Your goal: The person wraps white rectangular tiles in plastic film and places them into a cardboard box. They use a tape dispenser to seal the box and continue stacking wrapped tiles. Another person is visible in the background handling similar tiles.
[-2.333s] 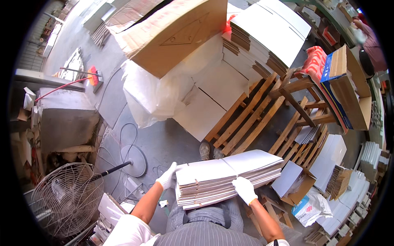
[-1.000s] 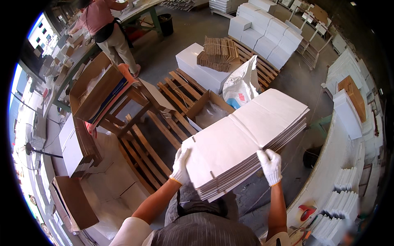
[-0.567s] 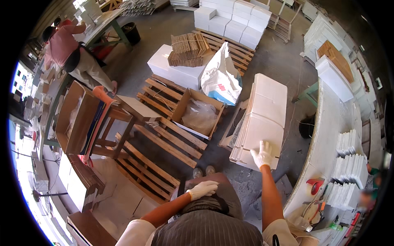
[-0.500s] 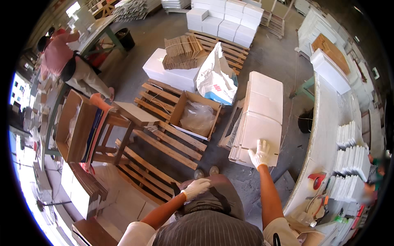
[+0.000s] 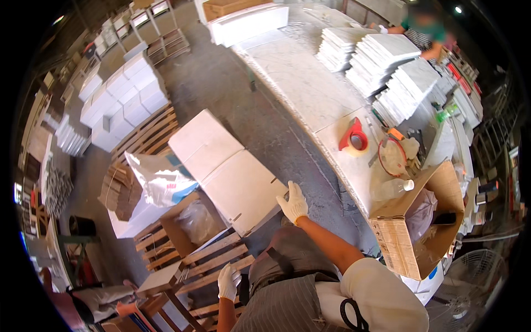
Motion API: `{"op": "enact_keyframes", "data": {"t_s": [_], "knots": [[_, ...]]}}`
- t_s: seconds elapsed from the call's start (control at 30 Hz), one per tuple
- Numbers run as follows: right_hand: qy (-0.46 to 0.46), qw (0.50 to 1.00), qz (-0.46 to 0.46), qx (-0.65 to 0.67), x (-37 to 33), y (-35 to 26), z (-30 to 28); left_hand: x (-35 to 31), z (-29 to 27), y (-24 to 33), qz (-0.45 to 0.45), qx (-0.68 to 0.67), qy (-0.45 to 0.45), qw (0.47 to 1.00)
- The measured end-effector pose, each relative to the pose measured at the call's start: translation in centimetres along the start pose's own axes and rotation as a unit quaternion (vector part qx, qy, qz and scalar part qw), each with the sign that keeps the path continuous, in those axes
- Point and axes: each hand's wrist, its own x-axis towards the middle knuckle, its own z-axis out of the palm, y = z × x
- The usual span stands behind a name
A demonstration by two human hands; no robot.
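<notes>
Carton stack (image 5: 243, 191) lies far-left of right hand (image 5: 293, 202), long axis far-left to near-right. Right grip wide, nearer, at stack's edge; left hand (image 5: 227, 282) apart, grip can't tell.

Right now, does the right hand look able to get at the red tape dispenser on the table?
Likely yes, perhaps with a lean or step: the right hand looks empty, and only a strip of floor and the table edge seem to lie between it and the red tape dispenser.
</notes>
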Motion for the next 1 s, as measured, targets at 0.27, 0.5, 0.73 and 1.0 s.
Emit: {"op": "enact_keyframes", "data": {"t_s": [0.27,0.5,0.73,1.0], "knots": [[-0.205,0.969,0.011,0.139,1.7,3.6,1.6,7.0,16.3,3.5,0.018,0.125,0.141,0.982],[-0.36,0.925,-0.015,0.118,3.5,1.1,-5.2,11.9,13.8,5.1,-0.005,0.176,0.202,0.963],[0.24,0.959,-0.05,0.144,5.3,4.3,-14.0,11.5,13.6,5.9,0.03,0.277,0.151,0.948],[0.265,0.937,0.18,-0.135,8.8,13.2,-18.7,9.0,17.1,9.3,0.059,0.469,0.075,0.878]]}}
